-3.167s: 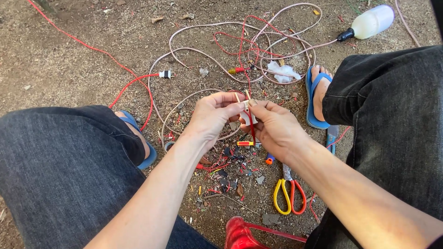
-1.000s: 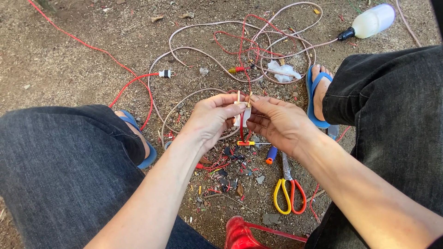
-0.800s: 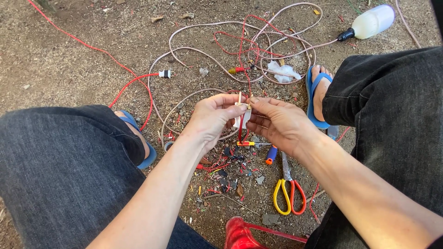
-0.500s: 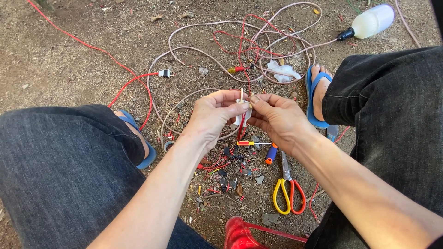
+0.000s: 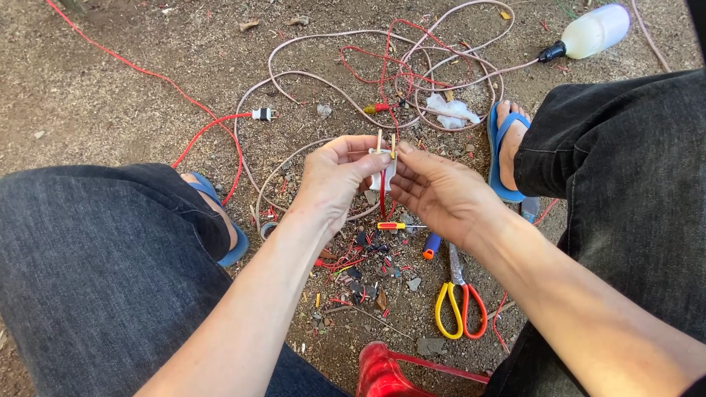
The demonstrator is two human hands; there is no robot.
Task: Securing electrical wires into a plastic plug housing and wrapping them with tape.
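Note:
My left hand (image 5: 334,176) and my right hand (image 5: 437,192) meet over the dirt ground, both pinching a small white plug (image 5: 382,173) with two brass prongs pointing up. A red wire (image 5: 382,195) hangs down from the plug between my palms. My left fingers grip the plug's left side; my right fingertips press its right side near the prongs. Below the hands lie a small red-and-yellow screwdriver (image 5: 393,226) and bits of cut wire insulation (image 5: 353,268).
Yellow-and-red handled scissors (image 5: 460,305) lie on the ground at lower right. Tangled pink and red cables (image 5: 382,66) spread ahead, with another white plug (image 5: 261,114). A white bottle (image 5: 592,31) lies top right. A red plastic object (image 5: 386,371) sits at the bottom.
The red wire piece held earlier has given way to the white plug with its prongs up. Both hands have stayed in nearly the same place, fingers shifting slightly on the plug.

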